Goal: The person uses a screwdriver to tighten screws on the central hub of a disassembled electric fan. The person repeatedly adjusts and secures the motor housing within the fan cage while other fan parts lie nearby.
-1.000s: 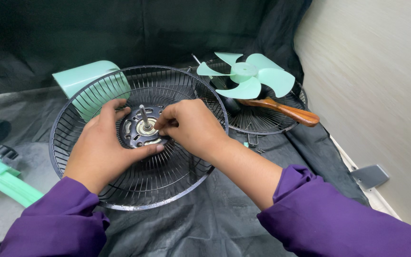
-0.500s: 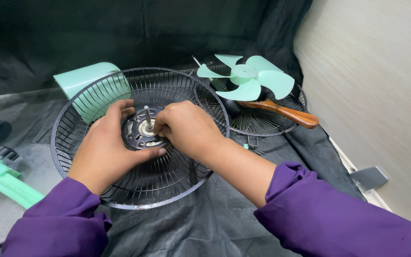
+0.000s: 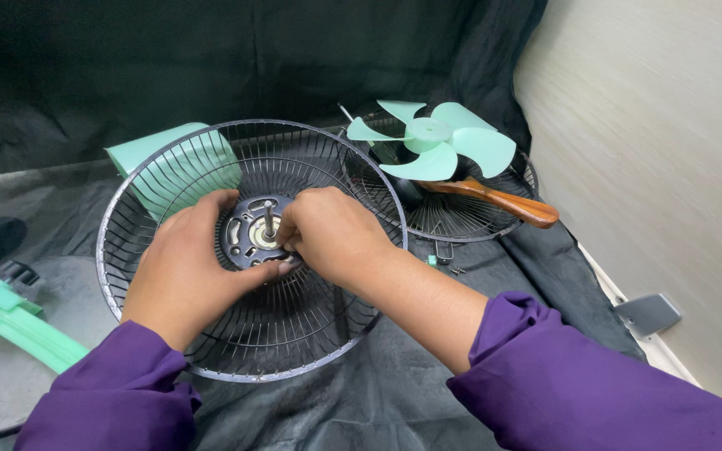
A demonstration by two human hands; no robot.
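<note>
**Both hands at the hub of a fan guard**

Head view: the left hand (image 3: pixel 184 269) lies flat across the wire fan guard (image 3: pixel 211 359), its fingers (image 3: pixel 248 277) curled against the left and lower edge of the dark motor hub (image 3: pixel 248 235), pressing on it rather than closed around anything. The right hand (image 3: pixel 333 235) comes in from the other side. Its fingers are bunched together at the hub's right edge, just beside the steel shaft (image 3: pixel 269 219), but whatever they pinch is hidden under the knuckles, so I cannot tell if they hold a small part. The guard sits on a black cloth-covered surface (image 3: pixel 394 401), with the hub directly between the two sets of fingers.

To my judgement, working at the hub goes best with the left hand keeping the guard from turning while the right hand's fingertips work close to the shaft, square to it, so nothing slips through the wires.

Counted: two hands, both in purple sleeves; two wire guards, the second guard (image 3: pixel 461 221) lying beyond the right fingers; one pale green fan blade (image 3: pixel 432 142) resting on it; one wooden-handled tool (image 3: pixel 495 200) across it; one green motor housing (image 3: pixel 173 163) behind the left fingers; one green stand piece (image 3: pixel 10 326) far out to their left.
</note>
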